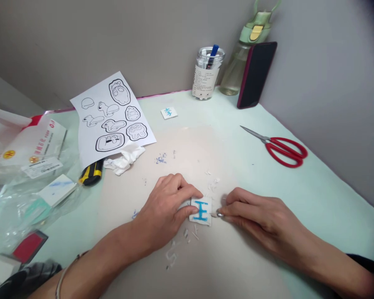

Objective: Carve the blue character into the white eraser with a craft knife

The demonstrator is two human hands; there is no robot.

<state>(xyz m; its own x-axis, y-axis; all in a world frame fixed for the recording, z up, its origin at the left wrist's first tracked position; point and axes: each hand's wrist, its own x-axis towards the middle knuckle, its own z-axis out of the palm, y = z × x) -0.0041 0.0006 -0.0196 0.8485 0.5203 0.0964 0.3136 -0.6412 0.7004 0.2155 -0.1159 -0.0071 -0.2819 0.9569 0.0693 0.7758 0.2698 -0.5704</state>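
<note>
My left hand (168, 203) pinches the left edge of a small white carving block (205, 214) with a raised blue character on it, pressed down on the beige mat. In my right hand (258, 216) is a small carving knife (219, 214); its silver collar shows and its thin blade reaches the block's right edge. The rest of the knife is hidden by my fingers. Thin white shavings (195, 234) lie around the block. Farther back rests a white square (168, 112) bearing a blue character.
Red-handled scissors (285, 151) lie to the right. Behind stand a jar of pens (205, 79), a green bottle (235, 66) and a leaning phone (257, 74). Leftward are a printed sheet (106, 95), crumpled tissue (124, 160), a yellow-black cutter (92, 173), plastic bags (46, 141) and a red ink pad (29, 246).
</note>
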